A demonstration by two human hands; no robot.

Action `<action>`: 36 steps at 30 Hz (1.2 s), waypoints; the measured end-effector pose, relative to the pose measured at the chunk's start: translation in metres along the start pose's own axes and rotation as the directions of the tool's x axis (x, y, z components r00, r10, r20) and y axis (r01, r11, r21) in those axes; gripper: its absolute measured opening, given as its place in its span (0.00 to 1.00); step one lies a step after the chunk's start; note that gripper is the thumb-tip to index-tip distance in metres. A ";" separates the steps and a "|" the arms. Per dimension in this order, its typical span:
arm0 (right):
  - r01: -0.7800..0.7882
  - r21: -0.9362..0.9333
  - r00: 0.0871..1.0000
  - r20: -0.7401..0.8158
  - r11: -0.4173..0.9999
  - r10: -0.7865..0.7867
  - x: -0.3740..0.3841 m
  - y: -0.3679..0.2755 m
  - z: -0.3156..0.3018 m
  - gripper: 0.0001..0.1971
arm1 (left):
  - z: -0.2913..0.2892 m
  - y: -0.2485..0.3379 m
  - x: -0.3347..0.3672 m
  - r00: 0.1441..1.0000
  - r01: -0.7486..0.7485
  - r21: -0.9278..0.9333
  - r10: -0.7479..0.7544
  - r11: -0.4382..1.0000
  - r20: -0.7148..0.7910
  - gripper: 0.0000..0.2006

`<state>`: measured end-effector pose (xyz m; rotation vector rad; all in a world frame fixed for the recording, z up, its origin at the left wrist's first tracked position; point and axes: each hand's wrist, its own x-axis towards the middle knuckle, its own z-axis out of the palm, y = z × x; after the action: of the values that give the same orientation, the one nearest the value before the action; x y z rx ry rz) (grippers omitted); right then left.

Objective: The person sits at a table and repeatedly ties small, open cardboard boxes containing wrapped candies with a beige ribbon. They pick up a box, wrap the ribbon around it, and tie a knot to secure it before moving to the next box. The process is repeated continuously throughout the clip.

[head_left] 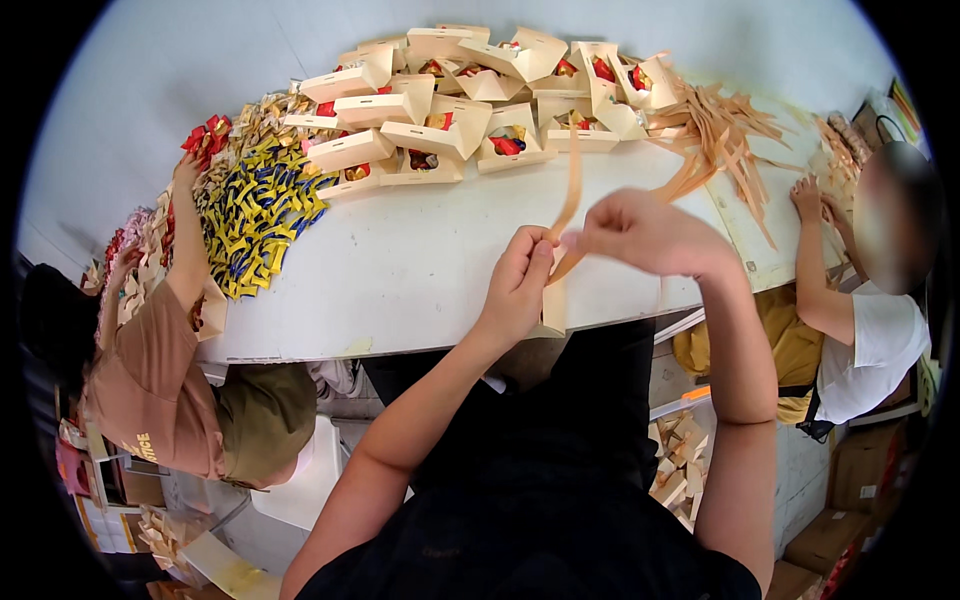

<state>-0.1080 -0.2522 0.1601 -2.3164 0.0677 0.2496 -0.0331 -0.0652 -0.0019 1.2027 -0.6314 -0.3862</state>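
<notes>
At the near edge of the table, my left hand (pixel 522 285) is closed on a small cream cardboard box (pixel 554 306), its thumb pressing a peach ribbon (pixel 574 188) against it. One end of the ribbon sticks up above the thumb. Another stretch slants from the box toward my right hand (pixel 645 232), whose fingers are curled together on it and a little blurred. Most of the box is hidden under my left hand, so its contents cannot be seen.
Open cream boxes (pixel 435 125) with wrapped sweets crowd the table's far side. Left lie yellow-and-blue packets (pixel 255 215); right, a heap of loose ribbons (pixel 725 130). One person (pixel 160 390) works at left, another (pixel 875 330) at right. A bin of folded boxes (pixel 682 455) stands below.
</notes>
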 end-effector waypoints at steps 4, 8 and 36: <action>0.219 0.167 0.954 -0.241 0.961 -0.175 0.011 -0.013 0.004 0.25 | 0.006 0.009 -0.007 0.984 -0.176 0.231 0.161 0.957 0.080 0.10; 0.471 0.337 0.727 -0.672 0.815 -0.142 0.020 -0.014 0.041 0.22 | -0.007 0.001 -0.007 0.990 -0.136 0.153 0.129 0.979 0.052 0.13; 0.286 0.330 0.889 -0.443 0.900 -0.119 0.005 0.063 0.113 0.16 | -0.028 0.022 -0.007 0.978 -0.048 0.168 0.013 0.985 0.208 0.10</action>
<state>-0.1292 -0.2138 0.0387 -1.9205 0.0724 -0.3442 -0.0214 -0.0329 0.0105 1.3259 -0.8763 -0.4409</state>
